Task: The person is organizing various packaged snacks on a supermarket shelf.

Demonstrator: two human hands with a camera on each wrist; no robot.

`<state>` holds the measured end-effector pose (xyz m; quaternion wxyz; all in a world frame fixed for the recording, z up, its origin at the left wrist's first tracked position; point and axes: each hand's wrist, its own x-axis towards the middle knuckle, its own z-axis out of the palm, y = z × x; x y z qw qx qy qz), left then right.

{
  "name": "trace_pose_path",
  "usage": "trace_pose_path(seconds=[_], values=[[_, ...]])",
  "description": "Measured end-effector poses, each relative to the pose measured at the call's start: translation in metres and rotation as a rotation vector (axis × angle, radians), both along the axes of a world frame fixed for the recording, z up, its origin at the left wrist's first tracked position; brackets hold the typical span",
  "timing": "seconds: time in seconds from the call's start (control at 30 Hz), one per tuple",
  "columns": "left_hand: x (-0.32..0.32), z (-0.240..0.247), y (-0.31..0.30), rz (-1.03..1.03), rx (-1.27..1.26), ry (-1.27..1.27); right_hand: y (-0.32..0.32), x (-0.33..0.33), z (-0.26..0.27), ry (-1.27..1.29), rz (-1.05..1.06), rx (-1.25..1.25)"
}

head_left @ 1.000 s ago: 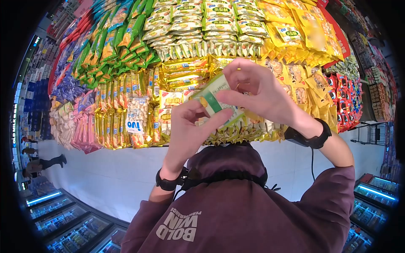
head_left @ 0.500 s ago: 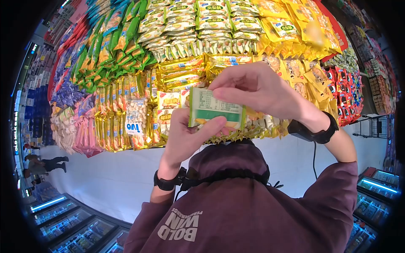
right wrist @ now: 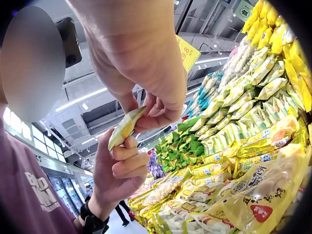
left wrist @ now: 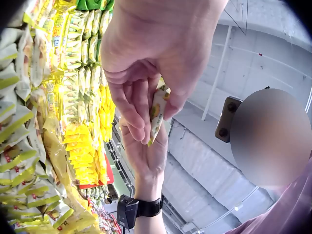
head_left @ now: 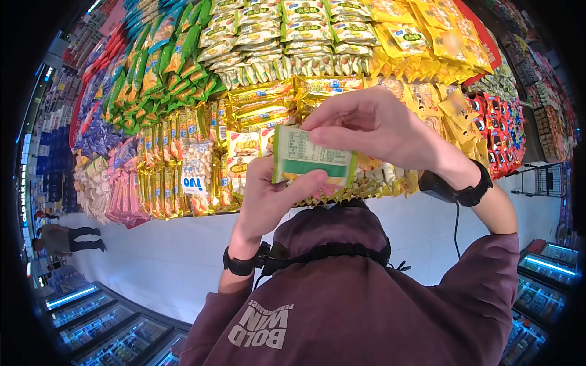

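Note:
A small white-and-green snack packet [head_left: 305, 165] is held up over the near edge of the display, its printed back facing the head camera. My left hand [head_left: 268, 192] pinches its lower edge, thumb across the green band. At the upper edge, my right hand [head_left: 381, 131] grips it between thumb and fingers. Seen edge-on in the left wrist view, the thin packet [left wrist: 158, 109] lies between thumb and fingers. In the right wrist view, the packet [right wrist: 126, 127] spans both hands, with yellow and green on its face.
Heaped snack packs surround the hands: green-and-white packets [head_left: 308, 32], yellow bags [head_left: 452, 36], green packs [head_left: 157, 70] and an ivo bag [head_left: 196, 168]. Behind lies a pale floor [head_left: 165, 250] with glass-door fridges [head_left: 116, 329]. A person [head_left: 70, 239] is at far left; a cart [head_left: 540, 182] at right.
The packet has turned from slanted to nearly level, its printed back now facing the camera. My right hand has shifted onto its upper edge. Over the last half second the hands barely move.

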<state>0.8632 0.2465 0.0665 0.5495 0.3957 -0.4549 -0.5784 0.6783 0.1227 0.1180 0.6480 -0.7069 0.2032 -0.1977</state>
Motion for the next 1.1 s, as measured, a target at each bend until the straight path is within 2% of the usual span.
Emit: trace_pose_path(seconds=[0.13, 0.23, 0.33, 0.43, 0.53, 0.63, 0.73, 0.83, 0.93, 1.03, 1.1], values=[[0.002, -0.006, -0.003, 0.005, -0.043, -0.037, 0.001, 0.000, -0.002, -0.016, -0.022, -0.014], [-0.006, -0.001, -0.002, 0.283, -0.048, -0.533, -0.001, 0.002, -0.005, 0.014, -0.215, -0.471], [-0.009, 0.007, -0.006, 0.439, -0.396, -1.024, 0.003, -0.002, 0.009, 0.317, -0.199, -0.384], [-0.007, -0.004, -0.008, 0.477, -0.675, -1.416, 0.013, 0.000, 0.002, 0.326, -0.100, -0.314], [-0.004, -0.009, -0.011, 0.472, -0.851, -1.441, 0.016, 0.002, -0.006, 0.354, -0.082, -0.462], [-0.001, -0.012, -0.010, 0.485, -0.816, -1.442, 0.012, 0.001, -0.010, 0.449, -0.092, -0.291], [0.002, -0.015, -0.011, 0.547, -0.752, -1.319, 0.009, -0.001, -0.003, 0.447, -0.081, -0.164], [0.003, -0.019, -0.013, 0.537, -0.511, -1.041, 0.008, 0.001, 0.002, 0.361, -0.073, -0.010], [-0.002, -0.012, -0.017, 0.510, -0.397, -0.829, -0.001, -0.001, -0.002, 0.347, -0.054, -0.134], [0.005, -0.013, -0.020, 0.499, -0.386, -0.758, -0.006, -0.001, -0.007, 0.325, -0.040, -0.258], [0.007, -0.017, -0.021, 0.457, -0.238, -0.407, -0.004, -0.001, 0.000, 0.346, -0.020, -0.231]])
